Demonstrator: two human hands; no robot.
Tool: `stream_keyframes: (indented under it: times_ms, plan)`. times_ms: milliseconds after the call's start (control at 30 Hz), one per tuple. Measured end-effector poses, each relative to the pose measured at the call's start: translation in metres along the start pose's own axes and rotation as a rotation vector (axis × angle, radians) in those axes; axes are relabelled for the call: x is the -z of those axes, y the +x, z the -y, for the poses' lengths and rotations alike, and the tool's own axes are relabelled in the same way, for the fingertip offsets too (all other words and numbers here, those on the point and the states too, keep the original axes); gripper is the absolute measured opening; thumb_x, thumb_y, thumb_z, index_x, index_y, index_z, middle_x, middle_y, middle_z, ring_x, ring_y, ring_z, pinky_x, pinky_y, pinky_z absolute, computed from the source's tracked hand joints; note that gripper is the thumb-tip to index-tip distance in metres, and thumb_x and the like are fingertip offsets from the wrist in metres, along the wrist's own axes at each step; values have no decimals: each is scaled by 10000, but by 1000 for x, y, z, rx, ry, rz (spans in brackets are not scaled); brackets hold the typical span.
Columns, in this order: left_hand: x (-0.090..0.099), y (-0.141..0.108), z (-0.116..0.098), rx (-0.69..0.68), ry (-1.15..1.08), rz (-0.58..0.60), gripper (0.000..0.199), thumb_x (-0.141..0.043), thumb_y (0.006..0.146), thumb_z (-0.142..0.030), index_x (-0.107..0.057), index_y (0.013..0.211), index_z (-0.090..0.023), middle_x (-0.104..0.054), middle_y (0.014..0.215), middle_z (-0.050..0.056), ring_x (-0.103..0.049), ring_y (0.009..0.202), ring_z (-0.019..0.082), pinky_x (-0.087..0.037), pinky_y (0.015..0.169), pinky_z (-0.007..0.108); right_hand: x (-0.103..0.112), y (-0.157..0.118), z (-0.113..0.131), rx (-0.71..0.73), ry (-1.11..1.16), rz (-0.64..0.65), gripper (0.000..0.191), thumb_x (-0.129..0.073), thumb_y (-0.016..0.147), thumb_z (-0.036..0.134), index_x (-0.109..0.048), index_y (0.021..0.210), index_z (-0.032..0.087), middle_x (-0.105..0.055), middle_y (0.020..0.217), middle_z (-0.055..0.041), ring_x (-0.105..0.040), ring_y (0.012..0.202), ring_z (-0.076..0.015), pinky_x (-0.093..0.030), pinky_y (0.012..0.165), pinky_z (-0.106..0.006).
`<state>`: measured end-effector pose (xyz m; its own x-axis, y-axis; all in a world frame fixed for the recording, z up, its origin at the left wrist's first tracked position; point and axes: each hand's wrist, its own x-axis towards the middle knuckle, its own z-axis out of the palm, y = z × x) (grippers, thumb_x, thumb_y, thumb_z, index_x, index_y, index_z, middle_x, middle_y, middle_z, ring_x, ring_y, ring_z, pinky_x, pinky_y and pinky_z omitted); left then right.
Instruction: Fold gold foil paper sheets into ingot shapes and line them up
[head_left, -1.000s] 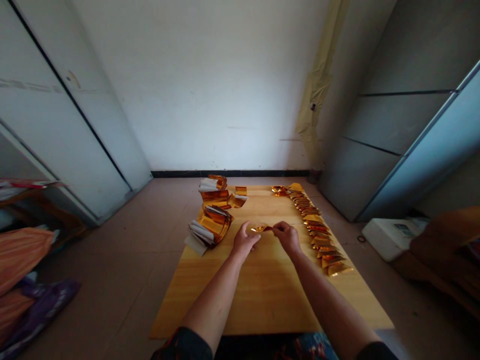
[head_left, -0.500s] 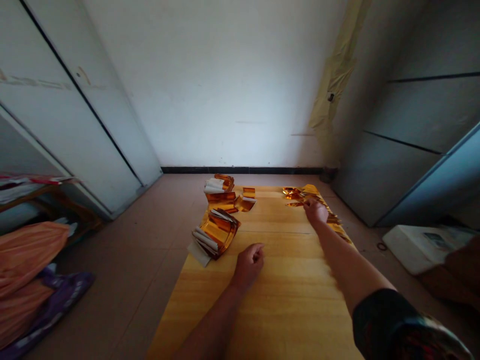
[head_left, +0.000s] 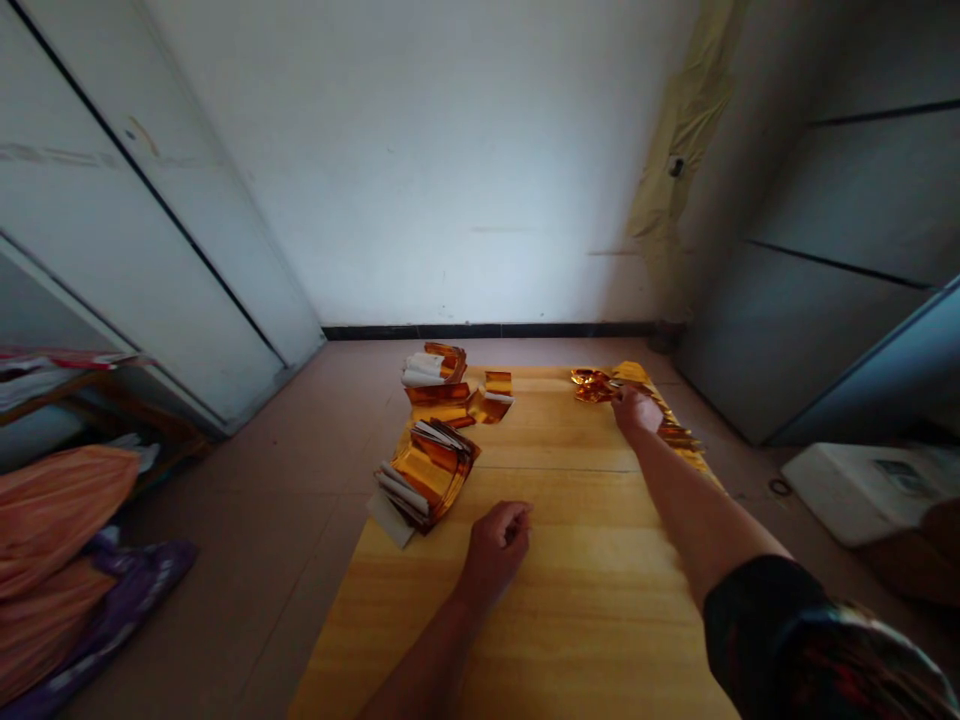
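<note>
Foil cluster (head_left: 591,386): near the far right corner of the table (head_left: 577,590), just left of the right hand (head_left: 639,410), long axis roughly along the table's far edge. Right hand: nearer; grip cannot be determined. Left hand (head_left: 496,542): mid-table, loosely curled, nothing visible inside.

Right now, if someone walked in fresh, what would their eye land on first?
Probably the shiny gold foil sheets in loose stacks along the left side of the wooden table. Next, the right hand, by the folded gold foil pieces lined along the right edge. Away from the table, the orange bag at far left stands out against the dull floor.
</note>
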<state>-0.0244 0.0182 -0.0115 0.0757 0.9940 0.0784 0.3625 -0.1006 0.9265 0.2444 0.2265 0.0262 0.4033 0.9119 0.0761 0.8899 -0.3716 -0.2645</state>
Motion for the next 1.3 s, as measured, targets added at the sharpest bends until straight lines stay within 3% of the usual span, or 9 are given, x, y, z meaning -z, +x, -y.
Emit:
stream_keyframes:
  times_ms: [667, 933, 1100, 1300]
  plan:
    - [2, -3, -9, -12, -22, -13, 248, -514, 704, -145, -654, 908, -163, -626, 790, 14, -561, 701, 111, -452, 633, 192, -7, 13, 0, 64, -94, -19, 340, -367, 915, 309, -641, 1086, 202, -634, 1055, -134, -626, 847, -222, -454, 710, -311]
    - [1, -2, -5, -13, -43, -16, 243, -521, 702, -144, -651, 906, -161, -629, 802, 14, -563, 699, 110, -452, 633, 192, 4, 9, 5, 116, -117, -51, 298, -412, 903, 297, -647, 1057, 198, -623, 1047, -127, -612, 847, -207, -440, 693, -291]
    - [0, -1, -4, -35, -43, -44, 207, -529, 708, -152, -658, 870, -156, -642, 781, 15, -574, 691, 117, -455, 634, 201, 14, -28, 32, 329, -62, -110, 274, -433, 891, 288, -671, 974, 181, -658, 984, -104, -607, 828, -183, -398, 646, -242]
    - [5, 1, -5, -81, -47, -250, 174, -501, 757, -178, -662, 822, -162, -669, 781, 35, -610, 729, 147, -479, 676, 239, 5, -119, 71, 830, 252, 129, 197, -512, 834, 197, -681, 936, 206, -688, 942, -40, -606, 825, -136, -415, 718, -206]
